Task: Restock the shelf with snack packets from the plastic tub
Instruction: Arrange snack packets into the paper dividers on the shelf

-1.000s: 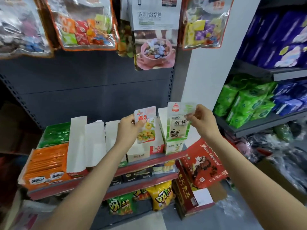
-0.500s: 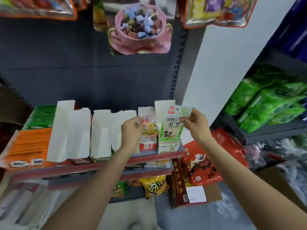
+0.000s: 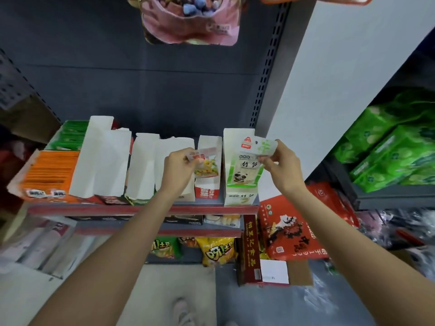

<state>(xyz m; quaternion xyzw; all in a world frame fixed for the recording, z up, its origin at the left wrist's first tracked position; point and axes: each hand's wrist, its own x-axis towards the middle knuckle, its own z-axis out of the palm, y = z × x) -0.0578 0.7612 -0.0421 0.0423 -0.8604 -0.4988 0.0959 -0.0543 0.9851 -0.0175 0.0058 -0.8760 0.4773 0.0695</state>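
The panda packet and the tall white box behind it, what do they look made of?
The panda packet, pinched by the right hand, looks like thin glossy plastic film: its top edge bends and shines. The white display box seems matte cardboard: stiff flat walls with a torn-open top.

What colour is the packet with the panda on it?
The panda packet is green and white, pinched by the right hand; the head view shows it.

Pink hanging bag (image 3: 188, 24) cut off by top edge. Left hand's packet (image 3: 206, 164) motion-blurred, print unreadable. Lower-left shelf goods (image 3: 40, 243) blurred.
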